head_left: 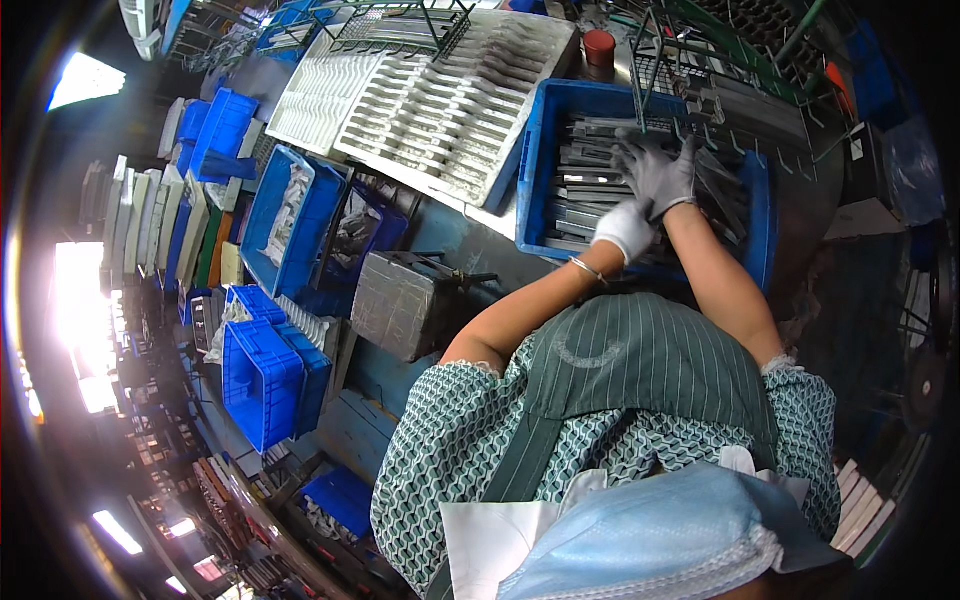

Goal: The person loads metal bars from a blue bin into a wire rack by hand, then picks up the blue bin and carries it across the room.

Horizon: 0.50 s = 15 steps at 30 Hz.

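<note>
My right hand (662, 178), in a greyish work glove, is held over a blue bin (528, 190) with its fingers spread apart. My left hand (625, 232), in a white glove, is closed at the wrist of that glove and seems to grip its cuff; its fingertips are partly hidden. Below both hands, many long, thin grey metal pieces (582, 218) lie in the bin. Neither hand visibly holds one of them. The right part of the bin's contents is in shadow.
Left of the bin is a white ridged tray (430, 125). A red can (599, 48) stands behind the bin, and a green wire rack with hooks (700, 130) hangs over its far edge. A grey wrapped box (395, 305) and blue crates (265, 375) stand to the left.
</note>
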Motion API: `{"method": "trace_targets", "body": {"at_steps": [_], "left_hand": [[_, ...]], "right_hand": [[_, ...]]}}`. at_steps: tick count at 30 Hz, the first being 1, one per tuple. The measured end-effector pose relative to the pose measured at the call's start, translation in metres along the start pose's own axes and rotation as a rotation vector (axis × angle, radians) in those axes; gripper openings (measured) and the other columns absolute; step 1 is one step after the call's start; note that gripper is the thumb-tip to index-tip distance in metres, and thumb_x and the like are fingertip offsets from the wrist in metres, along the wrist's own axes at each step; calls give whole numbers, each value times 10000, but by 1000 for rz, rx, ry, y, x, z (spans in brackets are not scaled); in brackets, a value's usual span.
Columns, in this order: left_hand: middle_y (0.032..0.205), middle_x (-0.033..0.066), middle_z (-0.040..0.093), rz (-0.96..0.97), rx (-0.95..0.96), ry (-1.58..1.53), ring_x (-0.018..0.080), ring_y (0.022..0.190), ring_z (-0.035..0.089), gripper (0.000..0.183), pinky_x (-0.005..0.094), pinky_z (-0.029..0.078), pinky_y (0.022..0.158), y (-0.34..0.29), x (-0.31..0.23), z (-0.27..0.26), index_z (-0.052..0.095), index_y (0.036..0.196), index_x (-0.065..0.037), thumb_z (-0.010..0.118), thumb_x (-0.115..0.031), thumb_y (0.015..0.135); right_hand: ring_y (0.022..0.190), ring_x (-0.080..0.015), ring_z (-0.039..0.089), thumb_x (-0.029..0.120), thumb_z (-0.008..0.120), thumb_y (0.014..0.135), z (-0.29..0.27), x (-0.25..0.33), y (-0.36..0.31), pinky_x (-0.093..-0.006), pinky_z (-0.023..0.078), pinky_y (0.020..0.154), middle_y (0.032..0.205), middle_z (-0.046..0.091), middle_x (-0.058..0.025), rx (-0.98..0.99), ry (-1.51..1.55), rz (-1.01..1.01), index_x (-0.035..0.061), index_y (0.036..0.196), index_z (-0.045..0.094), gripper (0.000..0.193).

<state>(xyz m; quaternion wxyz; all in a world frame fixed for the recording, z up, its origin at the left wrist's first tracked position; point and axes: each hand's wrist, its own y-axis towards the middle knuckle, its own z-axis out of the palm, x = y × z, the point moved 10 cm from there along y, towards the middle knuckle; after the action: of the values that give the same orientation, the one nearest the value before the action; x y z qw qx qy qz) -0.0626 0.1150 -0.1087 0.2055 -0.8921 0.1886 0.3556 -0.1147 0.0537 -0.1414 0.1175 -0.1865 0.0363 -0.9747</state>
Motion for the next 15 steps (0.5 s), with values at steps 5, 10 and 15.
{"method": "trace_targets", "body": {"at_steps": [5, 10, 15], "left_hand": [[845, 170, 561, 267, 56, 111, 344, 825, 539, 226, 406, 433, 717, -32, -40, -2, 532, 865, -43, 577, -185, 694], [841, 174, 555, 295, -240, 11, 360, 781, 534, 253, 409, 435, 713, -10, -50, -32, 519, 915, -37, 571, -111, 679], [763, 56, 545, -100, 198, -1398, 137, 625, 515, 366, 216, 439, 579, 21, 21, -2, 432, 1063, -44, 488, -2, 704]], "right_hand": [[1251, -418, 87, 797, 298, 639, 4, -19, -20, -628, 113, 932, 1406, 75, -136, -257, -232, 55, 197, 1322, 211, 913], [1208, -317, 272, 689, 415, 715, -77, 28, -12, -459, 240, 981, 1291, 288, -140, -205, -581, -133, 135, 1344, 113, 891], [780, -131, 546, 328, 487, 855, -37, 2, -14, -267, 448, 676, 806, 577, -39, -428, -463, -156, 67, 929, 562, 281]]}}
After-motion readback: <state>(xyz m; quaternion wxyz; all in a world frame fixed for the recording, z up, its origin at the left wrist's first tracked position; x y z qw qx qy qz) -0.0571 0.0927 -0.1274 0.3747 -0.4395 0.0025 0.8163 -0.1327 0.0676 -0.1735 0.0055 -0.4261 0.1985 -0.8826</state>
